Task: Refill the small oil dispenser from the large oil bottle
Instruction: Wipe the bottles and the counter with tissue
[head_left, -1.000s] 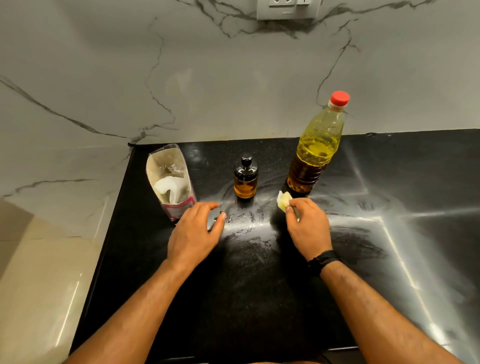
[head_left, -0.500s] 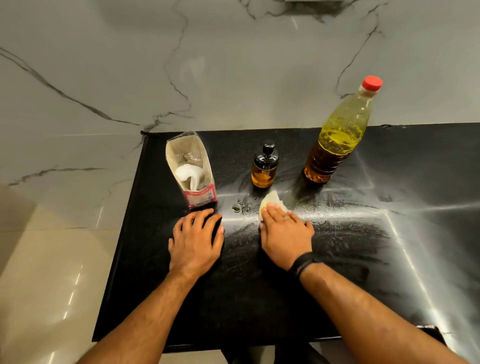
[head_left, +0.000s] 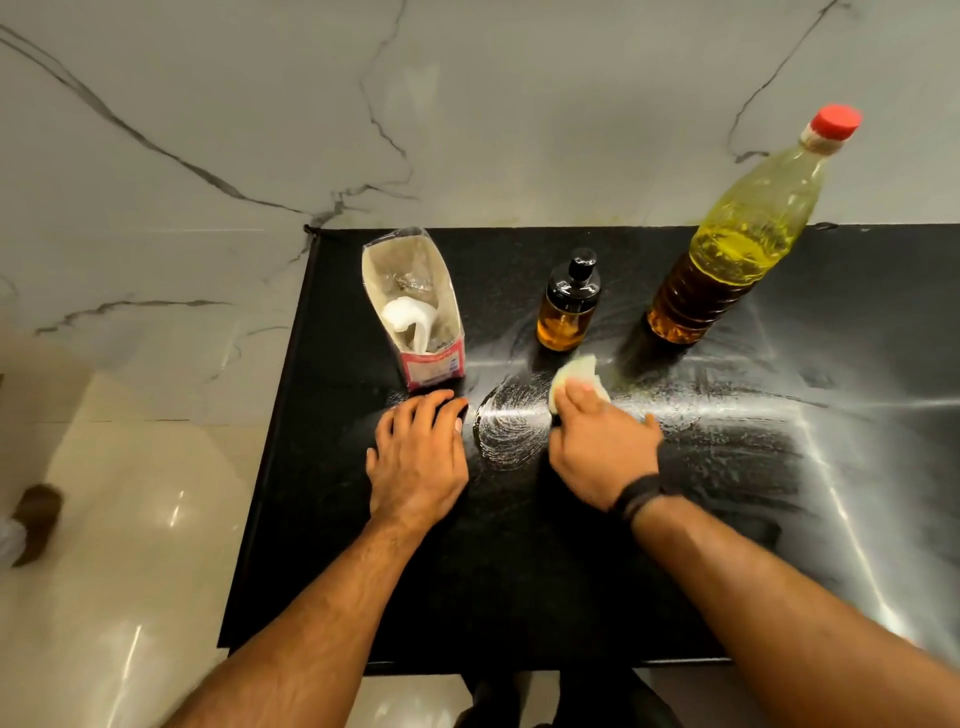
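My left hand (head_left: 418, 460) lies flat on the black countertop (head_left: 519, 571), fingers straight and close together, holding nothing, its fingertips just short of the open tissue box (head_left: 415, 312) that stands upright in front of it. My right hand (head_left: 597, 452) presses a small pale yellow-white wad of tissue (head_left: 571, 374) down onto the counter, the fingers laid over it and the wad showing past my fingertips; I cannot tell whether the fingers curl around it or only push on it. Between my two hands the surface carries a round patch of pale swirled smear (head_left: 511, 421), and more streaks run off to the right. The small oil dispenser (head_left: 567, 306), amber-filled with a black top, stands upright just beyond the tissue, apart from it. The large oil bottle (head_left: 743, 244), capped in red, stands to the dispenser's right, near the marble wall (head_left: 467, 130). A black band (head_left: 636, 496) wraps my right wrist.
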